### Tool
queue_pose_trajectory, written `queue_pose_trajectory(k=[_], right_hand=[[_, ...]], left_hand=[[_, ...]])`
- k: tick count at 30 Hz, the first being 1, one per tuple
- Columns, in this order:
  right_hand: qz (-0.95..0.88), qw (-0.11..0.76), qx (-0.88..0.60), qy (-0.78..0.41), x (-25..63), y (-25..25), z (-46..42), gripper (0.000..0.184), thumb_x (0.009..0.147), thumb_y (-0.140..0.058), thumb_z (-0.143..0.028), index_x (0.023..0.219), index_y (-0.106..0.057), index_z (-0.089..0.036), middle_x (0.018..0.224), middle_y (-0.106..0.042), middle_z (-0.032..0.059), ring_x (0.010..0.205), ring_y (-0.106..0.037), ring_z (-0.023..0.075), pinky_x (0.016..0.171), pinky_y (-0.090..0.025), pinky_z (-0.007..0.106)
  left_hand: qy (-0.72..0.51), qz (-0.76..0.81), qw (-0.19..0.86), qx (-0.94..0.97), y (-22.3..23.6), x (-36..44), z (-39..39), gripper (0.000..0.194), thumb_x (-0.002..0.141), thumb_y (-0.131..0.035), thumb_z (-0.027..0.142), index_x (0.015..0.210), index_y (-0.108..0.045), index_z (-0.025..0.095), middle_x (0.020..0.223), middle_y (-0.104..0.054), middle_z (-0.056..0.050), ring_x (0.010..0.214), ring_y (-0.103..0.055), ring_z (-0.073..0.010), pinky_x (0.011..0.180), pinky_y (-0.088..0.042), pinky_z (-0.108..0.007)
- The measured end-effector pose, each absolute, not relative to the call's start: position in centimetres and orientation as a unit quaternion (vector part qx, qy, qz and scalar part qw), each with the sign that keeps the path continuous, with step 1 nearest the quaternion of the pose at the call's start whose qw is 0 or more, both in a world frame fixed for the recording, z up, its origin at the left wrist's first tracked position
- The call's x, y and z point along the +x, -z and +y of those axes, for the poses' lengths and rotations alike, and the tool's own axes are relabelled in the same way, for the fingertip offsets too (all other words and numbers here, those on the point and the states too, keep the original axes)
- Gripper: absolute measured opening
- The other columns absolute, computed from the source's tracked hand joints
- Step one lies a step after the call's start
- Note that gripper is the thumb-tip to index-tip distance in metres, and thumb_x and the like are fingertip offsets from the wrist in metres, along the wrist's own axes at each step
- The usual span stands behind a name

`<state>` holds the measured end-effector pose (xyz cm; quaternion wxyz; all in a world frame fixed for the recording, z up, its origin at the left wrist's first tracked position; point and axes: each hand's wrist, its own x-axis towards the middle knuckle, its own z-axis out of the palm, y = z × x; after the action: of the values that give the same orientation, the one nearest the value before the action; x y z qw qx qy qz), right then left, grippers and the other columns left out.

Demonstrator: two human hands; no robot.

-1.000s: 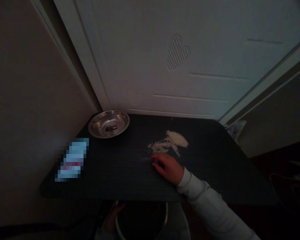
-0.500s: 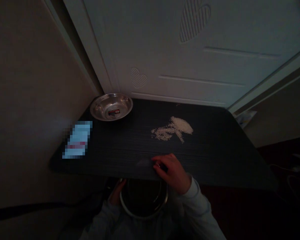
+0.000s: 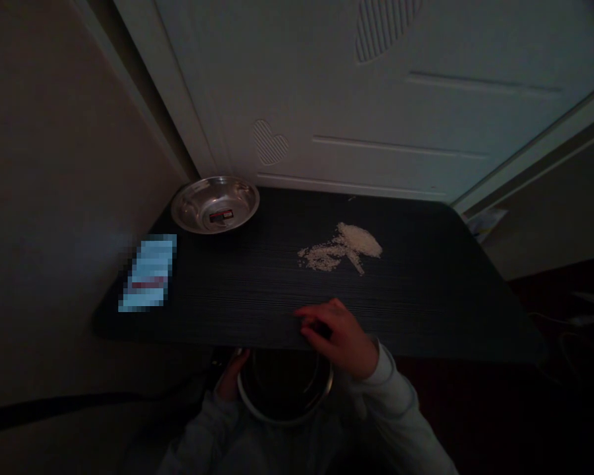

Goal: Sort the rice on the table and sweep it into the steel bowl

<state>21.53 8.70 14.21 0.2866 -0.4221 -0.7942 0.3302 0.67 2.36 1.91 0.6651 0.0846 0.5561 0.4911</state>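
The left hand (image 3: pixel 231 377) grasps a dark round pale-rimmed container (image 3: pixel 284 389), apparently to steady it; beyond the curled right hand (image 3: pixel 344 340), contents indiscernible, lie loose white grains (image 3: pixel 360 240).

left hand (image 3: pixel 232 376) holding round container (image 3: pixel 286 421) | right hand (image 3: pixel 344 340) half-curled over table (image 3: pixel 218 284) | white grains (image 3: pixel 360 240) beyond | steel basin (image 3: pixel 198 203) back left

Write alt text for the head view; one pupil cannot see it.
A curled right hand is at the front of a dark table, apart from a pile of pale grains. Below, the left hand touches a round container; a metal bowl stands back left.
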Motion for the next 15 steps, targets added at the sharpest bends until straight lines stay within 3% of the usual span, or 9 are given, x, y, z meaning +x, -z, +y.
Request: queue_pose_trajectory(k=[3,6,10,15], right_hand=[[-0.708,0.347,-0.466,-0.401,23.0,-13.9,8.4,0.023,0.079,-0.052,-0.026,0.101,-0.056,-0.022,0.077,-0.065,-0.0003,0.073,-0.058,0.0125,0.069,-0.043,0.027],[-0.613,0.394,-0.572,-0.376,25.6,-13.5,8.1,0.024,0.079,-0.051,-0.033,0.100,-0.055,-0.021,0.078,-0.064,0.0007,0.071,-0.059,0.0128,0.064,-0.045,0.024],[-0.628,0.320,-0.667,-0.241,28.1,-13.4,7.5,0.028,0.079,-0.048,-0.035,0.100,-0.057,-0.018,0.065,-0.058,-0.0003,0.056,-0.054,0.0120,0.054,-0.043,0.024],[-0.710,0.216,-0.662,-0.105,27.6,-13.2,7.6,0.029,0.081,-0.044,-0.032,0.099,-0.059,-0.015,0.059,-0.056,0.0008,0.060,-0.054,0.0161,0.062,-0.045,0.030]], left_hand=[[-0.474,0.588,0.651,0.082,-1.8,0.4,2.2,0.018,0.044,-0.073,0.038,0.050,-0.064,0.024,0.077,-0.074,-0.005,0.118,-0.043,-0.0303,0.104,-0.024,-0.042],[-0.463,0.628,0.621,0.076,-1.8,0.1,2.0,0.015,0.043,-0.073,0.034,0.050,-0.064,0.024,0.072,-0.073,-0.006,0.120,-0.040,-0.0317,0.105,-0.021,-0.042],[-0.462,0.632,0.613,0.110,-2.4,0.0,2.2,0.013,0.044,-0.073,0.029,0.046,-0.060,0.026,0.076,-0.073,-0.005,0.117,-0.044,-0.0298,0.102,-0.029,-0.040],[-0.472,0.628,0.612,0.089,-2.7,0.5,2.5,0.013,0.044,-0.072,0.029,0.045,-0.059,0.026,0.071,-0.073,-0.003,0.113,-0.048,-0.0294,0.101,-0.030,-0.040]])
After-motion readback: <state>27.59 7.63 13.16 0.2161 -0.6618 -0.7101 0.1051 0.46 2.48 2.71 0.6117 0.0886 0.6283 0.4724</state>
